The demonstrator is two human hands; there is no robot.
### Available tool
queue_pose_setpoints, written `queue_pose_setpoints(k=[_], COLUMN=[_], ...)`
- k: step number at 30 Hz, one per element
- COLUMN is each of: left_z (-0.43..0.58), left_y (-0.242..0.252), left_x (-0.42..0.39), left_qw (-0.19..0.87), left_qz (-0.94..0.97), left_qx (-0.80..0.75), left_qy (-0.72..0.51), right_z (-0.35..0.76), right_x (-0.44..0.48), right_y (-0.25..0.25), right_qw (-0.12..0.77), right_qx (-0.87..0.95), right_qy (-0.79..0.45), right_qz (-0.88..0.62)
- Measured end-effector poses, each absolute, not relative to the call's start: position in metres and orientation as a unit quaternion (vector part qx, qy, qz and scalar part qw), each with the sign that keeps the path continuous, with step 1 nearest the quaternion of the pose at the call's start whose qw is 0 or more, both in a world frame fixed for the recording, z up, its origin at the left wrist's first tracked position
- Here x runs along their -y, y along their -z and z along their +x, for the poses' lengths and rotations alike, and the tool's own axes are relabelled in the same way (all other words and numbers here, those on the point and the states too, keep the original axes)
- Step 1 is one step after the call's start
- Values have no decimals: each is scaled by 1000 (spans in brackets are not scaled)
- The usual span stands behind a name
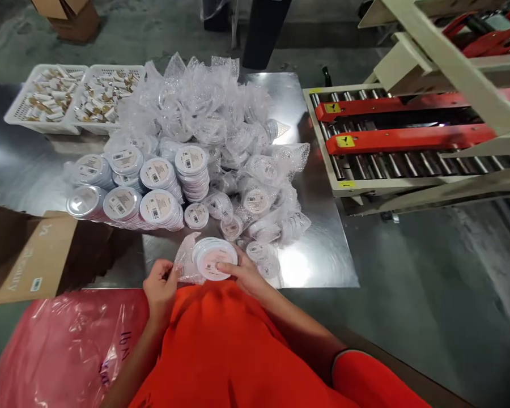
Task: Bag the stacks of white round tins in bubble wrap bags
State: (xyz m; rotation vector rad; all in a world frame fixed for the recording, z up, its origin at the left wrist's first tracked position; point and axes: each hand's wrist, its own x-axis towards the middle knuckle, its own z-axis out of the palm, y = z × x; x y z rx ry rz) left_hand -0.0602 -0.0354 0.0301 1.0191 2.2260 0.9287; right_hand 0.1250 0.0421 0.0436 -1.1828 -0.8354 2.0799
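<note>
- White lids, held in a short stack: I find them at the near edge of the metal table, just in front of the red shirt.
- Right hand: pinching the lids, thumb pressed on the top label; I cannot see the fingers beneath.
- Left hand: fingers curled, pinching the left edge of a clear bubble bag, which lies against the lids; I cannot tell how far they sit inside it.
- Beyond the hands I record labelled stacks to the left and a heap of bubble-wrapped bundles alongside.
- Far left: two white baskets of small white-and-tan pieces.
</note>
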Motion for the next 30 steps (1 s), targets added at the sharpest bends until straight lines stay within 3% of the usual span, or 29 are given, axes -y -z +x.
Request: queue_pose_setpoints(k=[5,9,12,15,18,21,25,28,30], left_z=[-52,-50,-47,-40,-35,-32,-31,-35,-40], left_y=[-36,-40,-41,-41,-41,-42,-44,-49,-54], left_x=[24,20,25,32,35,34,28,24,21], left_qw=[215,162,161,193,195,196,262,319,337], left_qz=[421,479,531,554,553,545,563,559,513], left_qx=[-820,-814,-802,-788,-778,-774,-749,-729,-736], left_qy=[-325,-287,-222,-185,-223,-257,-233,-234,-284], right_z=[123,120,122,125,124,117,109,110,114], right_x=[-28,-23,-24,-24,-23,-24,-26,-30,-34], right_y=[-54,-56,-52,-48,-47,-50,-55,-54,-50], right_qw=[233,215,258,302,253,145,71,69,116], right_qx=[658,652,615,705,782,788,764,738,690], right_qy=[-595,-563,-532,-419,-348,-365,-391,-442,-558], right_qz=[-400,-460,-521,-485,-451,-475,-508,-506,-446])
